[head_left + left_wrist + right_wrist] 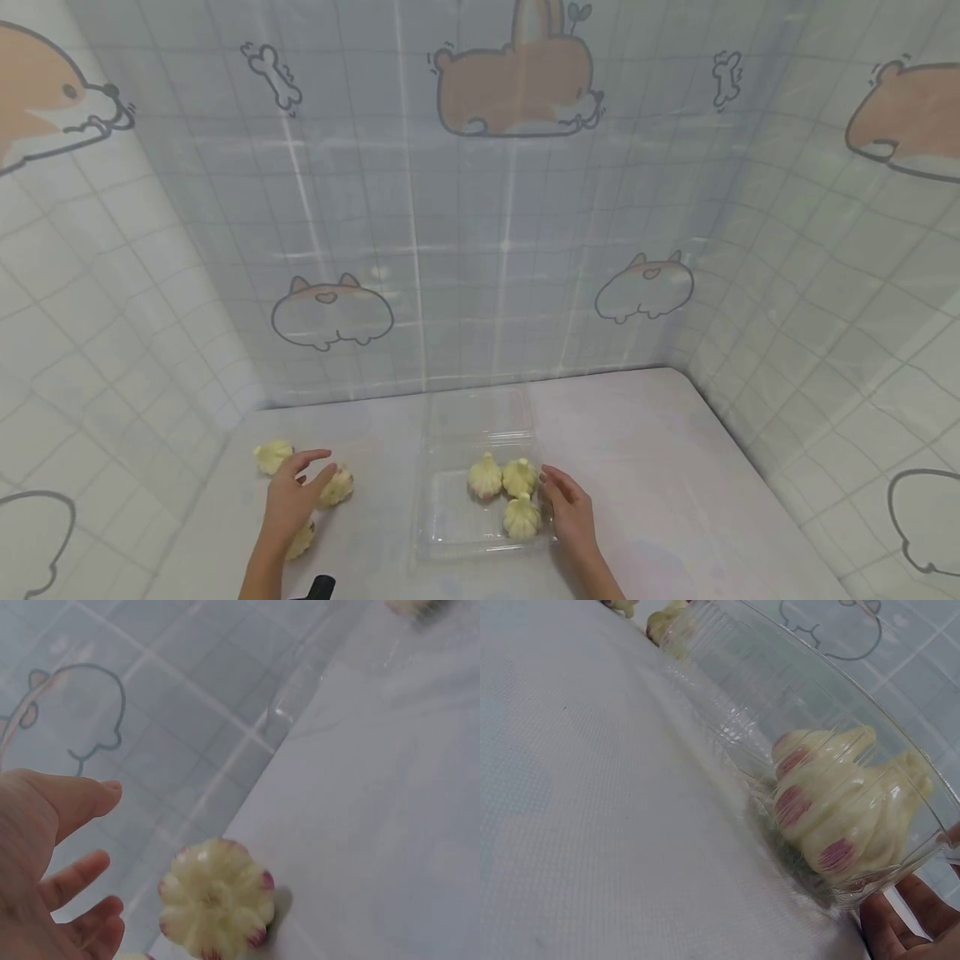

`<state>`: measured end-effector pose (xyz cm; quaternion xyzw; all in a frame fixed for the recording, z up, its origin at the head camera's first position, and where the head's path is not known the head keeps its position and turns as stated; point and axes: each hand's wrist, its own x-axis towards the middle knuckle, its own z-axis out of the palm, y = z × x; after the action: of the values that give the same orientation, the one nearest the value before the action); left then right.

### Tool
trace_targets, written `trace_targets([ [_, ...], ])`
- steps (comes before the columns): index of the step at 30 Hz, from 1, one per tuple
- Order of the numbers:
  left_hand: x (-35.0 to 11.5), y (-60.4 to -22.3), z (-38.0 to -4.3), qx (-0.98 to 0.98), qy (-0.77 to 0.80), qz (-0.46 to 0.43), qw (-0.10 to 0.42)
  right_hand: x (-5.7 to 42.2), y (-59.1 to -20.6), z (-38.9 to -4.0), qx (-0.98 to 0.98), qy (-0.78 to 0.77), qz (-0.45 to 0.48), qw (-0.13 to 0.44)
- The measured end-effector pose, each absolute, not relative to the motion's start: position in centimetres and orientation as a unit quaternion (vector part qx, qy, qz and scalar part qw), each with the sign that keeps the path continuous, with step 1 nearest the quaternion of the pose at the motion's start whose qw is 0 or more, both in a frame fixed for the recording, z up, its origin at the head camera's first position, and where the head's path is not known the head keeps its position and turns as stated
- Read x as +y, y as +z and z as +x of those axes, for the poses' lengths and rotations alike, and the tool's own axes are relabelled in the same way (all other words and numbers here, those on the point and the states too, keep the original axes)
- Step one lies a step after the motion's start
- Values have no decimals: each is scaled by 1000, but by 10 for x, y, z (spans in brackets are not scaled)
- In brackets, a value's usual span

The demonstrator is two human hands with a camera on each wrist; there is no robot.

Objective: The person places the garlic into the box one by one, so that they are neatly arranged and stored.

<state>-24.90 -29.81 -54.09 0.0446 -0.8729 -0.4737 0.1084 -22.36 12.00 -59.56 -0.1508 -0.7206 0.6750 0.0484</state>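
A clear plastic clamshell container (457, 508) lies with its lid folded back, three garlic bulbs grouped at the right side of its base; one garlic bulb (521, 517) is nearest the front. My left hand (292, 496) hovers with thumb and fingers spread beside another garlic bulb (339, 487). In the left wrist view, a gap separates that hand from a purple-tipped garlic bulb (217, 900). My right hand (572, 510) is at the container's right wall. Seen from the right wrist, its fingers (885, 926) are right at the container's outer corner, next to the garlic inside.
Two more loose bulbs lie on the left: a garlic bulb (272, 456) behind my left hand and a garlic bulb (302, 542) partly hidden by my forearm. A black object (322, 587) pokes in at the bottom edge. Patterned curtain walls (465, 208) enclose the white table (630, 433).
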Motion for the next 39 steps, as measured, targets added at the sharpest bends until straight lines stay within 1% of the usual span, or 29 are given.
trace_targets([
  [3, -303, -545, -252, -874, -474, 43, 98, 120, -596, -224, -719, 677, -151, 47],
  [10, -308, -549, -257, -881, -468, 64, 39, 121, -597, -224, -719, 678, -147, 50],
  [15, -310, -550, -261, -893, -445, 55, 32, 122, -597, -223, -719, 680, -138, 49],
  [22, -309, -543, -268, -913, -406, 30, -1, 122, -596, -223, -719, 679, -144, 44],
  [29, -307, -545, -275, -919, -392, 31, -31, 122, -598, -223, -718, 679, -152, 38],
  [39, -306, -546, -278, -919, -389, 37, -54, 122, -598, -224, -714, 683, -152, 37],
])
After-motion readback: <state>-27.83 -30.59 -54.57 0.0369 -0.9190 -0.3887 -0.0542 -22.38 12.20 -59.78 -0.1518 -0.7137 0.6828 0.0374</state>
